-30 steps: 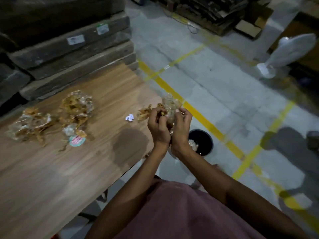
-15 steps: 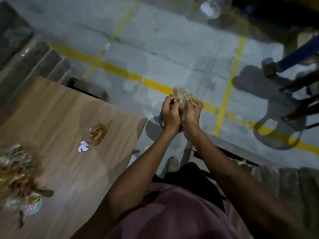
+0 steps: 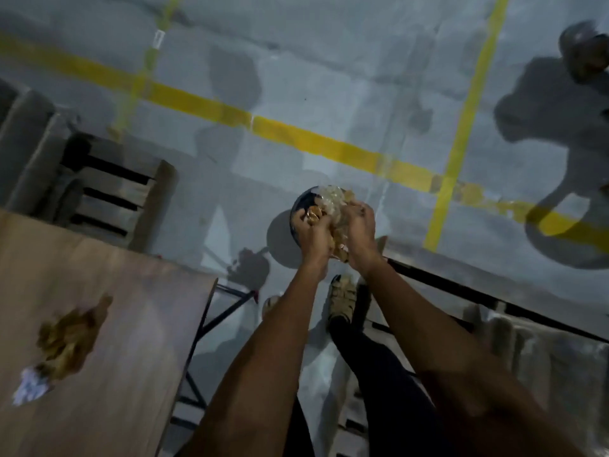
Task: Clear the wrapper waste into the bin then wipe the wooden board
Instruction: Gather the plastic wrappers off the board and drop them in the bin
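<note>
Both hands clutch one crumpled wad of clear and brown wrapper waste (image 3: 333,201) right above the round dark bin (image 3: 296,206) on the floor. My left hand (image 3: 313,235) grips its left side and my right hand (image 3: 357,232) grips its right side. Most of the bin is hidden behind the hands and wad. The wooden board (image 3: 108,344) fills the lower left, away from both hands. On it lie a small brown wrapper scrap (image 3: 71,338) and a white crumpled paper bit (image 3: 31,387).
Grey concrete floor with yellow tape lines (image 3: 296,136) lies beyond the bin. A wooden pallet (image 3: 108,199) sits at the left past the board. A black rail and wrapped goods (image 3: 543,351) run along the right. My sandalled foot (image 3: 342,298) stands below the bin.
My view has swung right and down, so the board slid to the lower left. Both hands carried the wrapper wad off the board's edge and now hold it over the bin.
</note>
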Tool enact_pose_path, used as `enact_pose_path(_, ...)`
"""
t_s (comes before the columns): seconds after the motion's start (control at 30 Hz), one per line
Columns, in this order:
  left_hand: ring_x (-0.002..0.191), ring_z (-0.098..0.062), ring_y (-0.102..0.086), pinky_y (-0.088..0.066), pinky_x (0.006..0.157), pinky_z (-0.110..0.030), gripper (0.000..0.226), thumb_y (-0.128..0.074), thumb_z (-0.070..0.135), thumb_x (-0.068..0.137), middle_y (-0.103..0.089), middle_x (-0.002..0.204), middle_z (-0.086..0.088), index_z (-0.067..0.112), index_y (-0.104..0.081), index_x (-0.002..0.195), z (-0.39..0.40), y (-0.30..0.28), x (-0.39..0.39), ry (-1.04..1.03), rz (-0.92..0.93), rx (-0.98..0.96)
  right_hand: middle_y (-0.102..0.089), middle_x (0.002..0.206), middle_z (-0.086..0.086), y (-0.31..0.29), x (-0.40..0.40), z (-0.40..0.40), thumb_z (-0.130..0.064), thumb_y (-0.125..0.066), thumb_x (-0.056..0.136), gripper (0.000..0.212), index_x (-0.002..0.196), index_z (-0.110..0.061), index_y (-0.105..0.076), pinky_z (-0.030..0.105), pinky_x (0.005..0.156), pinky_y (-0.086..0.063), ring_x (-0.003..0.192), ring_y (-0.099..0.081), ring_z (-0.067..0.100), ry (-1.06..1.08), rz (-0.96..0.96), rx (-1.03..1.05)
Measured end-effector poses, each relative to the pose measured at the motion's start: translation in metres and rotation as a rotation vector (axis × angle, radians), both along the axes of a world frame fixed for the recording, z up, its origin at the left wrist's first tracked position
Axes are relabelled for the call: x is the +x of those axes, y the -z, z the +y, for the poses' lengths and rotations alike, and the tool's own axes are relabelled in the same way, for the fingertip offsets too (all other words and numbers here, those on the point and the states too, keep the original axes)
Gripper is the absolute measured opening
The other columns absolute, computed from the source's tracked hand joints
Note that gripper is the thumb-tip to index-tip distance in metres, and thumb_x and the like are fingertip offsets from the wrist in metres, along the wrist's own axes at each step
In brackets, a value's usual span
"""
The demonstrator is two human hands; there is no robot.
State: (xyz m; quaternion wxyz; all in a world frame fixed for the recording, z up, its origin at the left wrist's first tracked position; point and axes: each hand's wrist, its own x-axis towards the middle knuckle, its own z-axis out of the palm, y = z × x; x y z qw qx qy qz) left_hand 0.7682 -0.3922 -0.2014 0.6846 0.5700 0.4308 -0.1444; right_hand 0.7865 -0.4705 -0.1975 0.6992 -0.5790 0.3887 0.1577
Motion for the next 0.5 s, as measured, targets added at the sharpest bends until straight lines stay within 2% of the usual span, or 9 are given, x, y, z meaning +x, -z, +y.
enact_pose_path(0.07, 0.110, -0.032, -0.065, -0.057, 0.092, -0.056, 0.062, -0.067, 0.028, 0.079, -0.061, 0.129, -0.012, 0.027, -0.042, 0.136, -0.005, 0.047, 0.009, 0.015, 0.042, -0.045, -0.071, 0.088, 0.009, 0.048, 0.015, -0.013, -0.009, -0.053, 0.094, 0.020, 0.103, 0.002, -0.066, 0.030, 0.066, -0.057, 0.080, -0.069, 0.025, -0.037, 0.019, 0.077)
enact_pose_path(0.13, 0.106, -0.033, -0.068, -0.060, 0.088, -0.057, 0.045, -0.064, 0.023, 0.081, -0.067, 0.120, -0.011, 0.029, -0.053, 0.124, -0.008, 0.094, 0.017, 0.017, 0.077, -0.092, -0.069, 0.096, 0.021, 0.100, 0.024, -0.023, -0.012, -0.058, 0.082, 0.034, 0.106, 0.011, -0.065, 0.044, 0.079, -0.054, 0.089, -0.066, 0.035, -0.046, 0.048, 0.133)
enact_pose_path(0.2, 0.103, -0.033, -0.070, -0.060, 0.085, -0.059, 0.039, -0.061, 0.025, 0.079, -0.071, 0.116, -0.012, 0.028, -0.062, 0.117, -0.007, 0.139, 0.023, 0.047, 0.096, -0.109, -0.063, 0.102, 0.024, 0.147, 0.031, -0.031, -0.019, -0.064, 0.070, 0.051, 0.110, 0.013, -0.060, 0.049, 0.083, -0.053, 0.093, -0.062, 0.038, -0.018, 0.113, 0.197)
enact_pose_path(0.23, 0.103, -0.034, -0.071, -0.060, 0.085, -0.060, 0.039, -0.061, 0.025, 0.078, -0.072, 0.116, -0.012, 0.027, -0.065, 0.117, -0.006, 0.163, 0.027, 0.063, 0.108, -0.117, -0.063, 0.105, 0.024, 0.162, 0.034, -0.032, -0.022, -0.063, 0.071, 0.049, 0.110, 0.008, -0.061, 0.048, 0.084, -0.055, 0.095, -0.063, 0.039, -0.008, 0.140, 0.224)
enact_pose_path(0.3, 0.104, -0.036, -0.071, -0.060, 0.084, -0.061, 0.042, -0.061, 0.025, 0.078, -0.072, 0.117, -0.014, 0.027, -0.066, 0.119, -0.001, 0.223, 0.032, 0.079, 0.143, -0.122, -0.067, 0.112, 0.022, 0.199, 0.038, -0.035, -0.030, -0.056, 0.085, 0.043, 0.115, 0.000, -0.064, 0.043, 0.087, -0.058, 0.100, -0.066, 0.037, 0.004, 0.181, 0.266)
enact_pose_path(0.37, 0.106, -0.036, -0.071, -0.059, 0.086, -0.060, 0.047, -0.059, 0.028, 0.079, -0.070, 0.122, -0.014, 0.028, -0.065, 0.125, 0.005, 0.261, 0.038, 0.106, 0.185, -0.095, -0.071, 0.122, 0.020, 0.231, 0.044, -0.035, -0.043, -0.050, 0.095, 0.056, 0.125, 0.001, -0.065, 0.047, 0.099, -0.056, 0.110, -0.069, 0.037, 0.012, 0.211, 0.267)
enact_pose_path(0.43, 0.112, -0.032, -0.067, -0.058, 0.094, -0.054, 0.054, -0.050, 0.037, 0.084, -0.066, 0.131, -0.012, 0.026, -0.059, 0.136, 0.008, 0.279, 0.044, 0.191, 0.191, -0.025, -0.067, 0.128, 0.025, 0.265, 0.051, -0.039, -0.053, -0.055, 0.089, 0.071, 0.134, 0.001, -0.061, 0.054, 0.108, -0.049, 0.118, -0.066, 0.040, 0.027, 0.215, 0.233)
enact_pose_path(0.5, 0.123, -0.029, -0.059, -0.051, 0.104, -0.046, 0.054, -0.041, 0.045, 0.097, -0.058, 0.142, -0.009, 0.024, -0.050, 0.146, 0.010, 0.269, 0.051, 0.308, 0.179, 0.048, -0.066, 0.122, 0.025, 0.287, 0.058, -0.044, -0.058, -0.059, 0.086, 0.080, 0.137, 0.004, -0.056, 0.049, 0.105, -0.049, 0.113, -0.065, 0.038, 0.035, 0.204, 0.215)
